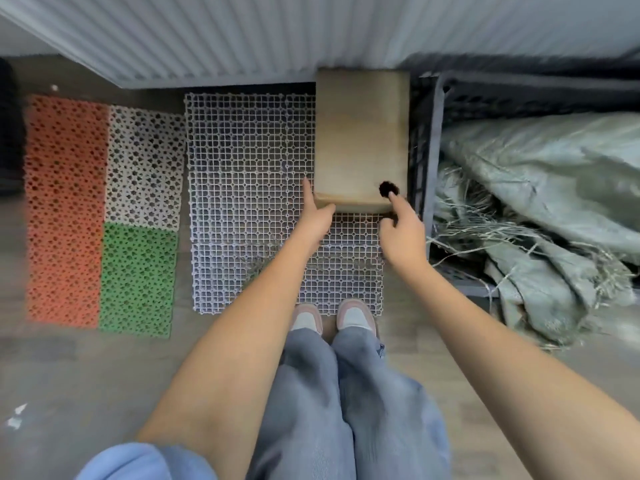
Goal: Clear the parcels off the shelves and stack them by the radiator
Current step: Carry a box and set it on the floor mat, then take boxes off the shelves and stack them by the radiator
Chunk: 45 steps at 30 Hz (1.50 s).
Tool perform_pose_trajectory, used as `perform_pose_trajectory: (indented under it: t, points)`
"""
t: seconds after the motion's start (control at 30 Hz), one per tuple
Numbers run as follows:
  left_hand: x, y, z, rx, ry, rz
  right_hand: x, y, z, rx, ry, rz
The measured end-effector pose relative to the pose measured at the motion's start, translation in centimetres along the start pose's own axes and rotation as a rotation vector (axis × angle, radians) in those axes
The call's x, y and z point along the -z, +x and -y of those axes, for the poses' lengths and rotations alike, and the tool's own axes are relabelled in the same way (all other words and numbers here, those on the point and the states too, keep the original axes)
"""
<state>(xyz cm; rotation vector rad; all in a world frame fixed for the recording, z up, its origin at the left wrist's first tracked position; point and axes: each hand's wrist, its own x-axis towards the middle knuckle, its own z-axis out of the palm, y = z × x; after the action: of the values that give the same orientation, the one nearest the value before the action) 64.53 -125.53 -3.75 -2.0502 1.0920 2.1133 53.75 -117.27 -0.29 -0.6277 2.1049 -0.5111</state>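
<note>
One brown cardboard parcel (360, 133) lies flat on a white grid mat (249, 168), its far end against the white ribbed radiator (242, 36). A black spot marks its near right corner. My left hand (317, 220) is at the near left corner, with the index finger straight along the left side and the thumb on the front edge. My right hand (401, 230) is at the near right corner. Its index fingertip touches the parcel by the black spot, and its other fingers are loosely curled. No shelves are in view.
A dark plastic crate (436, 133) stands right of the parcel, touching it, with grey-green sacks (540, 168) and frayed fibres inside. Red (65, 202), white (145, 168) and green (138, 278) perforated mats lie on the floor to the left. My feet stand at the grid mat's near edge.
</note>
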Motion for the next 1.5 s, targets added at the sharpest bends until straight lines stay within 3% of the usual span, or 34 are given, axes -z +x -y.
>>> perform_pose_trajectory:
  t: [0.13, 0.3, 0.4, 0.5, 0.63, 0.73, 0.87, 1.1, 1.27, 1.5]
  points:
    - [4.0, -8.4, -1.8, 0.035, 0.161, -0.040, 4.8, -5.4, 4.7, -0.044, -0.146, 0.081]
    - [9.7, -24.3, -6.8, 0.097, 0.248, -0.026, 10.8, -15.1, 16.9, 0.022, -0.315, 0.228]
    - [13.3, -32.9, -10.6, -0.010, 0.414, -0.017, 12.4, -20.9, 24.7, 0.149, -0.335, 0.249]
    - [17.0, -39.0, -12.8, -0.124, 0.461, -0.129, 12.1, -26.2, 30.7, 0.277, -0.330, 0.279]
    - [21.8, -46.8, -12.4, -0.145, 0.448, -0.287, 11.0, -33.7, 35.5, 0.519, -0.549, 0.524]
    - [24.7, -52.7, -9.8, -0.090, 0.462, -0.339, 10.8, -39.1, 38.6, 0.725, -0.744, 0.689]
    - [28.2, -61.6, -5.2, 0.018, 0.293, -0.372, 10.2, -45.6, 42.9, 0.912, -0.871, 0.722]
    - [34.7, -80.0, 5.0, 0.037, -0.056, -0.775, 5.5, -62.6, 48.7, 1.204, -0.955, 0.858]
    - [36.4, -91.1, 14.8, 0.003, -0.255, -1.017, 1.6, -76.9, 47.7, 1.408, -1.023, 0.998]
    - [37.8, -107.2, 30.3, 0.152, -0.306, -1.199, -6.0, -96.6, 43.4, 1.528, -0.890, 1.217]
